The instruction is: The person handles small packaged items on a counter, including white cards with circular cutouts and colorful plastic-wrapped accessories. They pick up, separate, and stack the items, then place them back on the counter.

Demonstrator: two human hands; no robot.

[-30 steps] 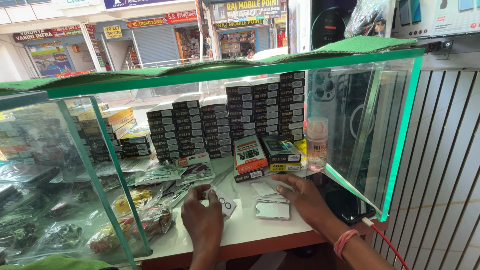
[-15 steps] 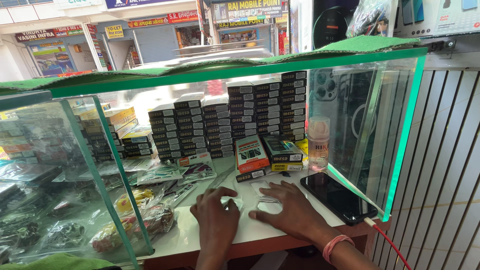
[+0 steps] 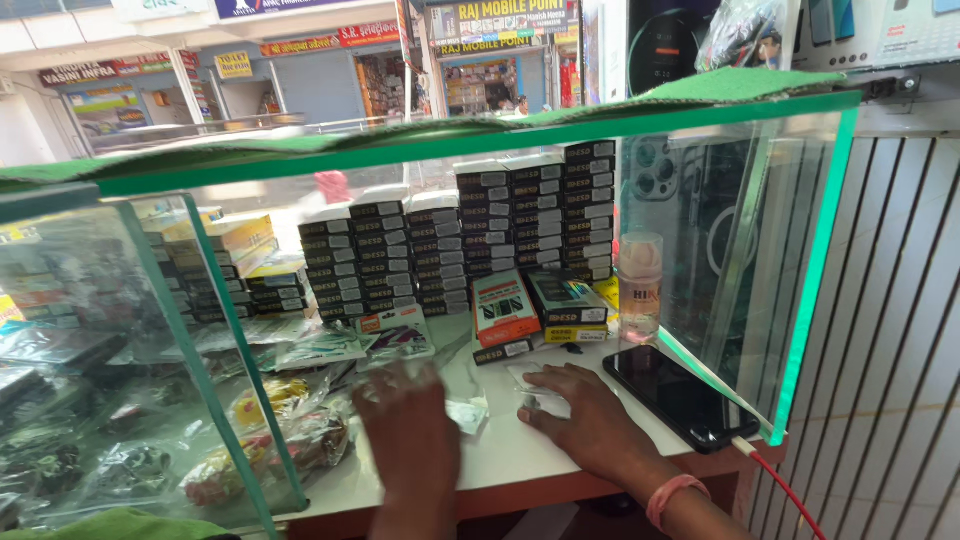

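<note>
Left hand: the left hand [image 3: 412, 430] lies flat and blurred on the white worktop [image 3: 520, 460], fingers spread, gripping nothing, nearest a small clear plastic packet [image 3: 467, 412] at its 2 o'clock.
Right hand: the right hand [image 3: 590, 425] presses palm-down, fingertips pinning a thin white film sheet [image 3: 540, 385], seemingly to keep it flat.
Black phone [image 3: 690, 395]: lies face-up at 3 o'clock of the right hand, apart.
Stacked black boxes [image 3: 530, 220]: lined against the glass at 12 o'clock, likely for display.

Two small clear plastic packets [image 3: 540, 392] flat on the white shelf, partly under the hands.
</note>
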